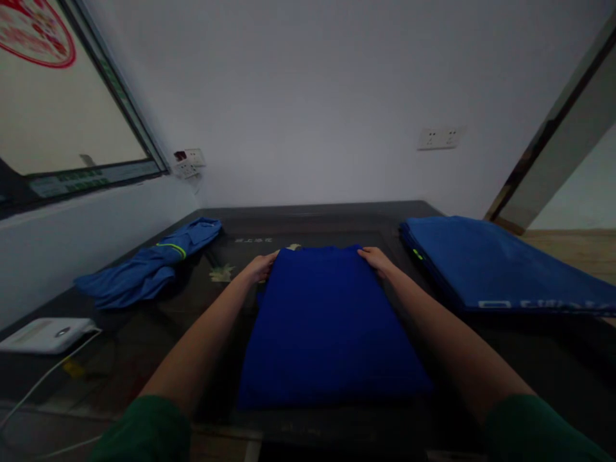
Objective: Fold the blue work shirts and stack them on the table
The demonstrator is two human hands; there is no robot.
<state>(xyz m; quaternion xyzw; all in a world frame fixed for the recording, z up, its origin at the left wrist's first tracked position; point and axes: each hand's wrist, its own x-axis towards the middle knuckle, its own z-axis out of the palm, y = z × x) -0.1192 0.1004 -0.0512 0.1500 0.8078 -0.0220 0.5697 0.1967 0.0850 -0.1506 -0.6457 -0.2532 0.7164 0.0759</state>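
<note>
A folded blue garment (327,327) lies flat on the dark table (529,359) straight in front of me. My left hand (260,266) grips its far left corner, fingers curled over the cloth. At the far right corner my right hand (376,258) does the same. Both forearms run along the garment's two sides.
A crumpled blue garment with a yellow-green stripe (149,264) lies at the left. A stack of folded blue cloth (491,263) sits at the right. A white device with a cable (45,333) rests near the left edge. Wall sockets (437,138) are on the wall behind.
</note>
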